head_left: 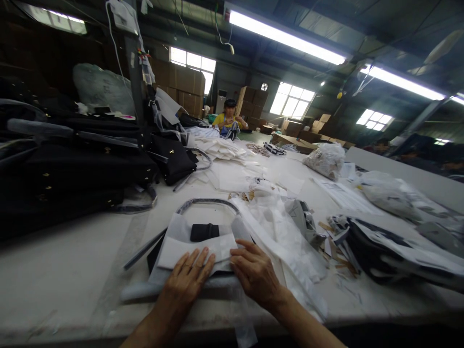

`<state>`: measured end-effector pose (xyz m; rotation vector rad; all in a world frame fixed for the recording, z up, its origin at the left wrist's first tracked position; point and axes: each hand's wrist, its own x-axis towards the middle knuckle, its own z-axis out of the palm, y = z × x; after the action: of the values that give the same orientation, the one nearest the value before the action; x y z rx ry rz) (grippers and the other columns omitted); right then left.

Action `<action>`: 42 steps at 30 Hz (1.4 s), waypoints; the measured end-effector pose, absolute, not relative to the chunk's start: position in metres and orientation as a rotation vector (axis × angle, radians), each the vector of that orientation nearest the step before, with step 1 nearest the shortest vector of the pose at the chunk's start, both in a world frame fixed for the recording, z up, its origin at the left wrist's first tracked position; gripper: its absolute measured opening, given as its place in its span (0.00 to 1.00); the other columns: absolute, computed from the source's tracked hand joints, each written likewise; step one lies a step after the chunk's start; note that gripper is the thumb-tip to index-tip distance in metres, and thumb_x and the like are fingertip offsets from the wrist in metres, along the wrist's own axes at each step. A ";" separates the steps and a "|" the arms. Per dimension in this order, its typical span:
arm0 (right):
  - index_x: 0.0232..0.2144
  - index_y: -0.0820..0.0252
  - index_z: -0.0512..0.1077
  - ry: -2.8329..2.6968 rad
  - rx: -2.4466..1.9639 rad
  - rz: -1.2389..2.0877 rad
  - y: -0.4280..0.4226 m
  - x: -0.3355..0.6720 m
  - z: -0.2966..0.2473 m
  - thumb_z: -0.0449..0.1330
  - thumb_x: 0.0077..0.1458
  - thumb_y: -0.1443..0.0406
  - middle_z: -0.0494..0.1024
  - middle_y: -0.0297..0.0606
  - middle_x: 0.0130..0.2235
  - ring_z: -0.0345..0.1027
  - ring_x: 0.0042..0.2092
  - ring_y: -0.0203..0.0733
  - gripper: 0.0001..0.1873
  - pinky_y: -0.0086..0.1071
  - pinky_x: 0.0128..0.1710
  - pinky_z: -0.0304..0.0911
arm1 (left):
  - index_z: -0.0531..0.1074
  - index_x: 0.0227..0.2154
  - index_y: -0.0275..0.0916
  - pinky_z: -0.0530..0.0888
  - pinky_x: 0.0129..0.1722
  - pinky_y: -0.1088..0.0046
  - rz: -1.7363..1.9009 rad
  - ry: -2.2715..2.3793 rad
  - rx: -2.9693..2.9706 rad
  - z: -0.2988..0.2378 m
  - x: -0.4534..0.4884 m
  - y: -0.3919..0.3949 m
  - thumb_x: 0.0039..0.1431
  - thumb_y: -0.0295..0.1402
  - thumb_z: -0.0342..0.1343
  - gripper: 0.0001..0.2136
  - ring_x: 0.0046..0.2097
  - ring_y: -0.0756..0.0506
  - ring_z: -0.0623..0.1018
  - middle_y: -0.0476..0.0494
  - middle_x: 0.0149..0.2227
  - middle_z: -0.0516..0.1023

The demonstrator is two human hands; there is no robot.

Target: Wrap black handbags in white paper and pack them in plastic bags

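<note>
A black handbag lies in front of me, mostly covered by white wrapping paper [195, 255], its plastic-wrapped handle [208, 200] arching away from me. A flat black piece with a band across it [205, 232] shows above the paper. My left hand [188, 278] rests on the paper's left part, palm down with fingers stretched. At the paper's right edge, my right hand [255, 270] has bent fingers closed on it; the thumb is partly hidden. A dark strap [145, 249] sticks out to the left, and a clear plastic strip [243, 314] hangs below at the table edge.
Black bags [90, 169] are piled at left. White sheets [224, 147] lie stacked farther back. To the right are a grey tape dispenser [302, 217], crumpled translucent wrapping [279, 232], a black-and-white bag [395, 251] and filled plastic bags [326, 159]. A co-worker [228, 121] sits at the far end.
</note>
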<state>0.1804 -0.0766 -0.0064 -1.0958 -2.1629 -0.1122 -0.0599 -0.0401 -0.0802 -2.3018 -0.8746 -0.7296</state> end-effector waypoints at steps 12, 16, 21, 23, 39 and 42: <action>0.39 0.57 0.74 -2.024 -1.108 0.039 -0.079 0.181 -0.033 0.54 0.64 0.70 0.79 0.40 0.42 0.72 0.49 0.45 0.09 0.41 0.52 0.68 | 0.74 0.45 0.42 0.52 0.67 0.58 -1.241 -0.858 -2.569 -0.059 -0.036 -0.044 0.68 0.33 0.49 0.10 0.58 0.45 0.72 0.47 0.53 0.78; 0.39 0.56 0.77 -1.945 -1.159 0.301 -0.075 0.188 -0.025 0.56 0.64 0.67 0.81 0.38 0.42 0.73 0.49 0.44 0.09 0.38 0.52 0.68 | 0.74 0.40 0.40 0.55 0.65 0.58 -1.208 -0.944 -2.548 -0.053 -0.021 -0.048 0.68 0.31 0.47 0.10 0.56 0.43 0.74 0.46 0.51 0.79; 0.36 0.55 0.80 -1.839 -1.318 0.673 -0.066 0.197 -0.008 0.59 0.63 0.60 0.83 0.37 0.42 0.77 0.43 0.46 0.11 0.38 0.45 0.73 | 0.74 0.44 0.39 0.59 0.62 0.58 -1.129 -0.889 -2.525 -0.053 -0.016 -0.046 0.69 0.28 0.44 0.12 0.53 0.43 0.76 0.45 0.46 0.80; 0.34 0.55 0.81 -1.866 -1.298 0.685 -0.066 0.197 -0.005 0.59 0.63 0.59 0.83 0.37 0.41 0.77 0.43 0.47 0.12 0.39 0.46 0.73 | 0.74 0.45 0.40 0.61 0.61 0.58 -1.121 -0.889 -2.533 -0.054 -0.017 -0.045 0.69 0.27 0.45 0.12 0.53 0.43 0.76 0.46 0.46 0.81; 0.49 0.57 0.73 -2.156 -0.980 -0.212 -0.089 0.189 -0.038 0.55 0.64 0.71 0.81 0.40 0.45 0.73 0.52 0.46 0.14 0.47 0.56 0.67 | 0.69 0.55 0.43 0.70 0.50 0.61 -0.806 -0.954 -2.453 -0.034 -0.009 -0.051 0.68 0.25 0.42 0.18 0.49 0.42 0.78 0.40 0.54 0.76; 0.50 0.56 0.73 -2.174 -0.982 -0.184 -0.089 0.190 -0.036 0.54 0.64 0.71 0.81 0.40 0.45 0.72 0.53 0.46 0.15 0.46 0.57 0.67 | 0.63 0.61 0.42 0.70 0.53 0.63 -0.748 -0.748 -2.527 -0.031 -0.012 -0.042 0.68 0.25 0.41 0.21 0.55 0.43 0.75 0.39 0.62 0.68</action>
<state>0.1896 -0.0892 -0.0356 -0.9821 -2.1736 -0.1843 -0.0117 -0.0423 -0.0310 -2.5270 -0.7482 -0.7476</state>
